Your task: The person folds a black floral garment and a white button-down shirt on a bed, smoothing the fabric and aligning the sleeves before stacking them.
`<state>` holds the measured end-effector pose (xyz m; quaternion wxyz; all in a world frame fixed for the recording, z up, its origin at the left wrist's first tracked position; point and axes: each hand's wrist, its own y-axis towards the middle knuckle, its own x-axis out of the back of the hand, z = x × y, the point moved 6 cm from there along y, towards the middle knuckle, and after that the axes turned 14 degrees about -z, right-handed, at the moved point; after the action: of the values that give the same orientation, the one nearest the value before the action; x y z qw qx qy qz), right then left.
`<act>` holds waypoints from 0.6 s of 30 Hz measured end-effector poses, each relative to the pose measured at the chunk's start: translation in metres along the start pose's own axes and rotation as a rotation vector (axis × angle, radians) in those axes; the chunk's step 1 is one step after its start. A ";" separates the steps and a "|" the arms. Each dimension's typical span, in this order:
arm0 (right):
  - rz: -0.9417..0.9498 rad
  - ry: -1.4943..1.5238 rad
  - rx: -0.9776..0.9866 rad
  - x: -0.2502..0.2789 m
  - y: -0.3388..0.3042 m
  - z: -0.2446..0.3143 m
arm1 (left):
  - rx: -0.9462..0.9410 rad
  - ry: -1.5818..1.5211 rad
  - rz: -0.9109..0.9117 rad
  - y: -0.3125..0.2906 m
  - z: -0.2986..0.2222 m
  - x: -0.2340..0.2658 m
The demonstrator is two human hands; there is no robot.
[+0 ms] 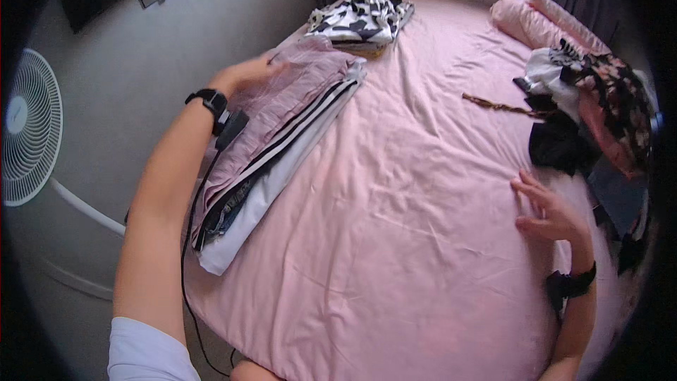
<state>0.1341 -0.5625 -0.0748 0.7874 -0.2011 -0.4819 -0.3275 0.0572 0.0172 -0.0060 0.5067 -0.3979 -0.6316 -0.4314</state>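
Note:
My left hand (pixel 247 75) lies over a folded, crinkled pink garment (pixel 303 81), its fingers stretched out and slightly blurred. The garment tops a long stack at the bed's left edge; white cloth with black stripes (pixel 262 201) and a bit of denim (pixel 229 213) show below it. Over at the right, my right hand (pixel 553 213) hovers near the bed, fingers spread and nothing in them. Just beyond it are a black cloth (pixel 558 147) and a brown braided cord or belt (pixel 497 104).
A folded pile topped by black-and-white patterned cloth (pixel 363 17) sits at the far end of the pink-sheeted bed (pixel 395 240). Loose clothes, including a dark floral piece (pixel 620 81), heap at the right near a pink pillow (pixel 532 20). A white fan (pixel 32 127) stands left; a black cable (pixel 185 275) hangs beside the bed.

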 end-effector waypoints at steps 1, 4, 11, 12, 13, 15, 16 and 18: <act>0.024 0.029 -0.015 -0.003 -0.002 0.010 | 0.055 -0.097 0.002 -0.003 -0.005 0.001; -0.098 0.012 0.026 -0.005 -0.001 0.007 | -0.006 -0.121 -0.061 0.045 0.033 -0.028; -0.192 0.627 -0.044 -0.001 -0.014 -0.030 | -0.030 0.031 -0.189 0.037 -0.001 -0.017; -0.265 0.852 -0.072 -0.007 -0.012 -0.045 | -0.068 0.012 -0.262 0.029 -0.010 0.001; -0.327 1.068 -0.292 -0.011 -0.016 -0.044 | -0.198 -0.077 -0.308 0.009 -0.039 0.012; -0.458 1.320 -0.272 -0.004 -0.030 -0.058 | -0.346 -0.176 -0.469 -0.034 -0.098 0.034; -0.456 1.406 -0.291 -0.007 -0.038 -0.070 | -0.462 -0.200 -0.468 -0.065 -0.129 0.041; -0.449 1.319 -0.258 0.013 -0.070 -0.054 | -0.638 -0.133 -0.338 -0.155 -0.217 0.059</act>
<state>0.1230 -0.6502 -0.0879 0.7985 0.0517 0.1081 -0.5900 -0.0340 -0.2332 0.0550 0.2364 -0.4533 -0.5536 -0.6574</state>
